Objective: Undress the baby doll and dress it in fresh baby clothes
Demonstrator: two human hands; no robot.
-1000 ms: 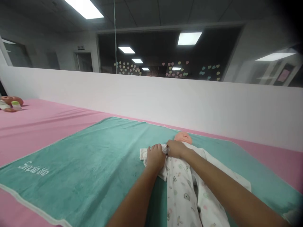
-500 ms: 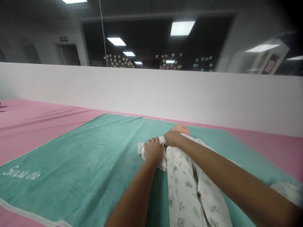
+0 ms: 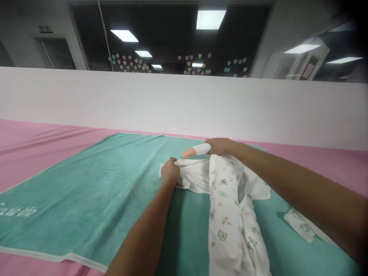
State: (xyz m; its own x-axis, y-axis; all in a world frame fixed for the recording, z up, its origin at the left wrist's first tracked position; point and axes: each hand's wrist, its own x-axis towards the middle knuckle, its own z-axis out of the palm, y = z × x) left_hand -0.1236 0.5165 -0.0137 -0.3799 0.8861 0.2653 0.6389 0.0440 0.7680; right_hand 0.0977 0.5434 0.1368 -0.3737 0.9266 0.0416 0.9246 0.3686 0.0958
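Note:
A white baby sleepsuit (image 3: 228, 214) with small animal prints lies lengthwise on a teal towel (image 3: 86, 191), its white upper part bunched near the centre. My left hand (image 3: 170, 172) is closed on the white fabric at the sleepsuit's left end. My right hand (image 3: 220, 146) grips a white-sleeved doll arm (image 3: 198, 149), whose peach tip (image 3: 186, 154) points left. The doll's head is not visible.
Pink bedding (image 3: 34, 142) lies under the towel. A small printed white cloth (image 3: 300, 226) rests on the towel at the right. A white partition (image 3: 184, 99) runs along the far side, with glass and heart-shaped stickers beyond it.
My right hand has moved up and away from me, and the peach-tipped arm now shows. The doll's head has gone from view. My left hand stays on the fabric. The whole view has shifted.

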